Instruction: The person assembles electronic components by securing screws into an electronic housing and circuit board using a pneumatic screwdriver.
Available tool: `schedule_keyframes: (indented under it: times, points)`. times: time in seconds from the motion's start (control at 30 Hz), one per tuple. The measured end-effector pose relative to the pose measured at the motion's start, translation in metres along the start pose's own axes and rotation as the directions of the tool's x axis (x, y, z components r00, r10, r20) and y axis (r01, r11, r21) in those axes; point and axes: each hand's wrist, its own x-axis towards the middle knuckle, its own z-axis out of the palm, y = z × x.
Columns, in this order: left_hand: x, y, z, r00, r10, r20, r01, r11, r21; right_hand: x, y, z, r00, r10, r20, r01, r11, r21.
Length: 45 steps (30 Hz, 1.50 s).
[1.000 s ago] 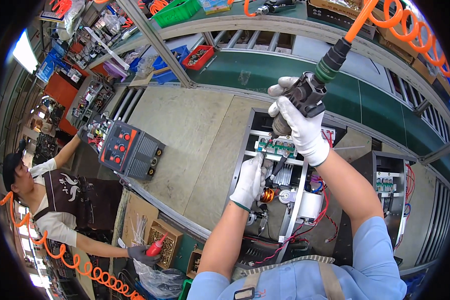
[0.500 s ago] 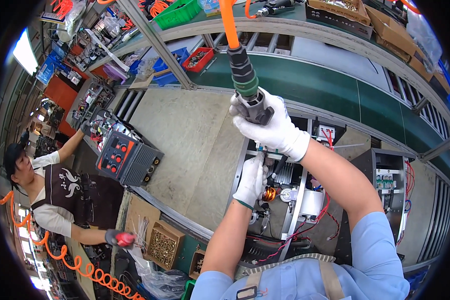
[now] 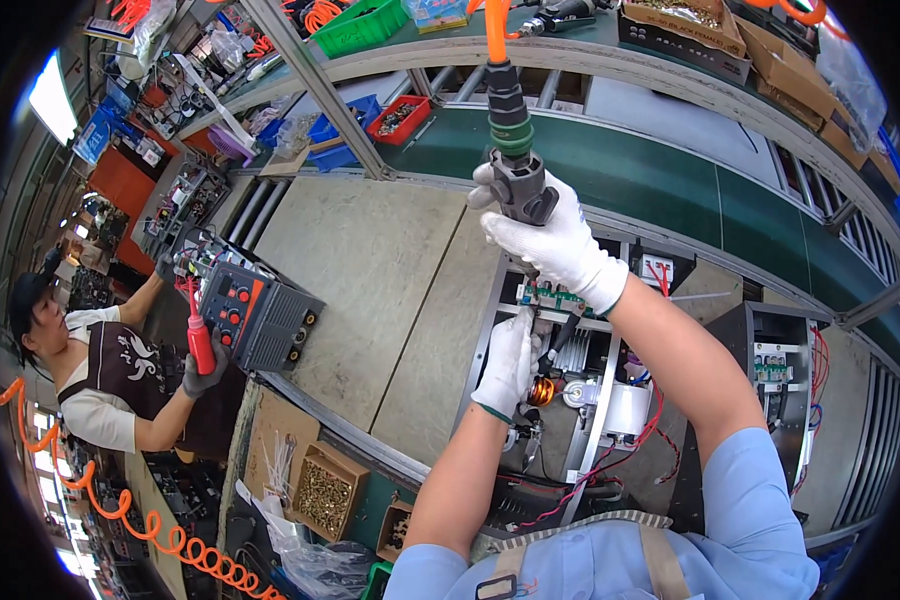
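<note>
My right hand (image 3: 560, 240), in a white glove, is wrapped round a dark air screwdriver (image 3: 518, 180) with a green collar, hanging on an orange hose (image 3: 497, 35). The tool points down over an open-framed welding machine (image 3: 595, 400). Its lower end is partly hidden by my hand. Below it, my gloved left hand (image 3: 508, 365) has its fingers closed at the edge of a green circuit board (image 3: 555, 298) in the frame; whatever they pinch is hidden. Beside that hand sit a copper coil (image 3: 541, 391) and a white cylindrical part (image 3: 627, 409).
On the left a co-worker holds a red bottle (image 3: 200, 345) by another machine (image 3: 255, 315). Another open chassis (image 3: 770, 370) stands on the right. A shelf beam (image 3: 610, 62) and metal post (image 3: 320, 85) border the green conveyor (image 3: 620, 175). A screw box (image 3: 325, 490) lies lower left.
My right hand and the screwdriver have shifted slightly right and down, uncovering more of the green board. My left hand stays near it. The co-worker has raised the red bottle to the machine.
</note>
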Motion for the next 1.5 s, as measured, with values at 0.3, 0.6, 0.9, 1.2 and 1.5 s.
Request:
schedule_keyframes:
  times: [0.3,0.6,0.9,1.2,1.5]
  points:
    - [0.0,0.001,0.005,1.0,-0.001,0.01,0.001,0.999,0.035,0.001,0.004,0.001,1.0,-0.019,-0.017,0.019,1.0,0.025]
    - [-0.005,-0.003,0.005,0.997,0.073,0.018,-0.074,0.994,0.085,-0.109,-0.158,-0.07,0.973,0.065,-0.221,0.0,0.959,0.284]
    - [-0.011,-0.033,0.024,0.62,0.784,0.016,-0.552,0.422,0.72,-0.368,-0.186,-0.159,0.59,0.355,-0.725,-0.132,0.929,0.347]
    - [-0.034,0.003,0.077,0.713,0.451,0.536,-0.127,-0.669,0.732,-0.408,-0.188,-0.183,0.474,0.485,-0.735,0.162,0.772,0.614]
    - [-0.011,0.008,0.082,0.826,0.294,0.481,-0.107,-0.755,0.647,-0.412,-0.174,-0.182,0.498,0.552,-0.669,0.065,0.745,0.663]
